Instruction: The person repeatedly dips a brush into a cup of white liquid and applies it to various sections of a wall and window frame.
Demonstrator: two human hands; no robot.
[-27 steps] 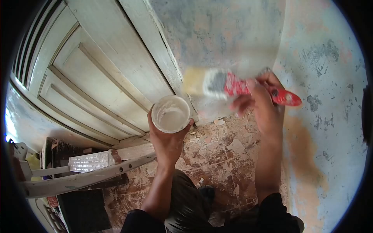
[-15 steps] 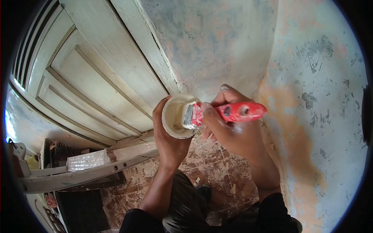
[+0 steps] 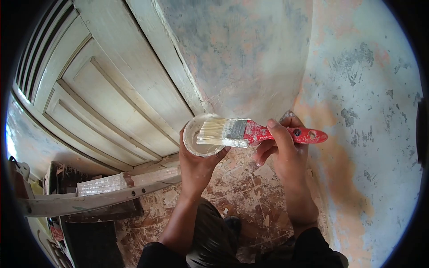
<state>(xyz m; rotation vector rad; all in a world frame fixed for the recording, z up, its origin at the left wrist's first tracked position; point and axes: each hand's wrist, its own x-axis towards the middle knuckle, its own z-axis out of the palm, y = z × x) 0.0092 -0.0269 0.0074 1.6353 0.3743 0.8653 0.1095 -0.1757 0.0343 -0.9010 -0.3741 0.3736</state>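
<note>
My left hand (image 3: 199, 166) grips a small white cup (image 3: 192, 139) of pale paint from below, held upright in front of the wall's corner. My right hand (image 3: 282, 149) holds a paintbrush (image 3: 250, 132) by its red handle. The brush lies level, and its wet pale bristles hang just over the cup's rim. The cup's right side is hidden behind the bristles.
A panelled off-white door (image 3: 103, 85) and its frame (image 3: 165, 53) stand at the left. Patchy grey-and-orange wall (image 3: 357, 89) fills the right and top. A metal ladder (image 3: 89, 198) lies at lower left. The floor (image 3: 250, 192) is brown, flecked with paint chips.
The brush went from the wall down into the cup, and has now lifted out and lies level over the rim. The cup stayed nearly in place.
</note>
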